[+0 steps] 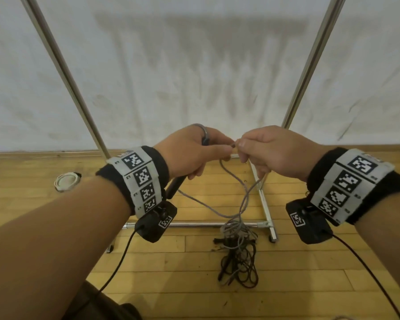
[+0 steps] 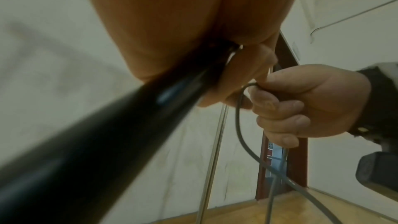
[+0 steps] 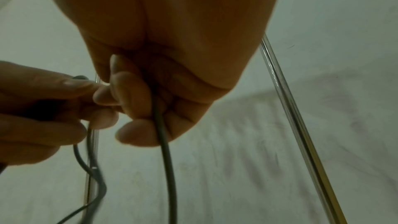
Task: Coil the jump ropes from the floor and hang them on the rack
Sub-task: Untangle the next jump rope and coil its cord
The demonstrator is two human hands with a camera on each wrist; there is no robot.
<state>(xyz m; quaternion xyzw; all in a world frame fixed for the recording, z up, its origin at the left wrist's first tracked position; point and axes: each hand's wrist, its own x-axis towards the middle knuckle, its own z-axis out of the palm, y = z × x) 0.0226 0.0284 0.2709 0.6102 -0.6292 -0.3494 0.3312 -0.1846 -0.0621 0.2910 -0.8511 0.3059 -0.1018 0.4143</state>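
From the head view, the left hand gripped a black handle, and the right hand pinched the grey rope beside it. The rope hung to a tangled pile of ropes on the wooden floor, by the rack base. The wristbands bore black-and-white square codes, no readable words.

In the left wrist view, the handle crossed the blurred foreground.

In the right wrist view, curled fingers held the rope.
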